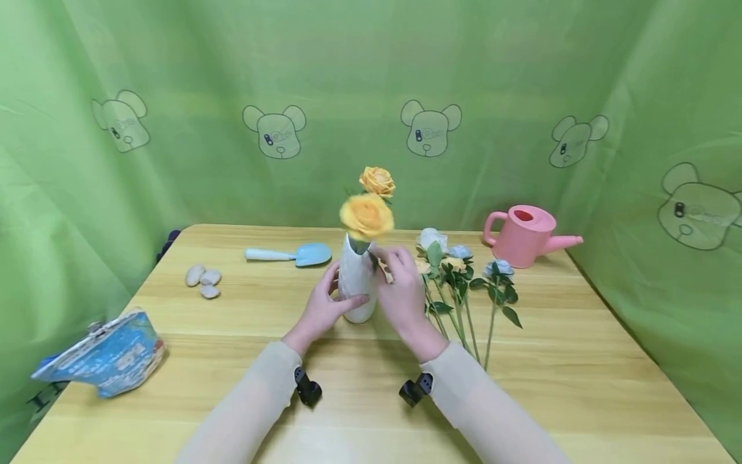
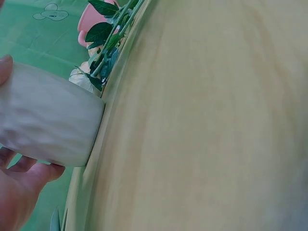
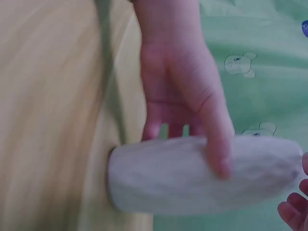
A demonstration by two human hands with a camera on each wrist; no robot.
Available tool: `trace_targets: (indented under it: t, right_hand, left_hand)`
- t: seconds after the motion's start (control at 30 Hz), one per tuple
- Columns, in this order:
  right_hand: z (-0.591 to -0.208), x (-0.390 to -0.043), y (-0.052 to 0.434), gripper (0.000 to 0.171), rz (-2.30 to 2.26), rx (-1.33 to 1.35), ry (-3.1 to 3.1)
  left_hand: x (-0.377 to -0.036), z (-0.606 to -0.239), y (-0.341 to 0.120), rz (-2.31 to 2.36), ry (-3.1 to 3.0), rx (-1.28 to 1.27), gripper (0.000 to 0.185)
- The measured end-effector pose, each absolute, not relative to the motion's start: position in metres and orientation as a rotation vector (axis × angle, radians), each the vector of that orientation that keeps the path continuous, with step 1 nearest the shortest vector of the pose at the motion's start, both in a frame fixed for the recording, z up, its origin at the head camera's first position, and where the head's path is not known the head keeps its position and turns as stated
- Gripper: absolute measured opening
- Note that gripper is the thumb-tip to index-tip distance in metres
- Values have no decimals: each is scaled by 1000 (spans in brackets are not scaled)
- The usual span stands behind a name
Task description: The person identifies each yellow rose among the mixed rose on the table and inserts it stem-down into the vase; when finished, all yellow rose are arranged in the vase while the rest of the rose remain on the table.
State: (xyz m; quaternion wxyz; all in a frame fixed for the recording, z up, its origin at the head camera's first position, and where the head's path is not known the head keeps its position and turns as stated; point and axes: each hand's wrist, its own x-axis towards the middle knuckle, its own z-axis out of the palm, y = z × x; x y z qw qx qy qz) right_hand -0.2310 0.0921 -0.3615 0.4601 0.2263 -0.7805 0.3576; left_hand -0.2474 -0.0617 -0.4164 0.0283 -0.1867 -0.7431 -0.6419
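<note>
At centre frame the left hand [image 1: 322, 309] wraps the white vase [image 1: 356, 283] standing on the surface [image 1: 243, 361]. The right hand [image 1: 402, 290] seems to pinch a yellow rose's [image 1: 366, 216] stem at the mouth, though blur hides it. Bracing the vase keeps it upright.

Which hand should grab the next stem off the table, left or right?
Right, probably. The right hand is at the neck of the vase, next to the loose flowers lying on its side of the table. The left hand grips the vase body, steadying it.
</note>
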Motion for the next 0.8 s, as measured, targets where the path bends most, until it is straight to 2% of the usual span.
trace_targets:
  t: [0.6, 0.8]
  right_hand:
    - [-392, -223, 179, 21, 1078, 283, -2132]
    - [-399, -218, 213, 19, 1067, 145, -2200]
  left_hand:
    - [-248, -417, -63, -1980, -2277, -557, 76]
    - [-261, -435, -60, -1954, -2308, -509, 81]
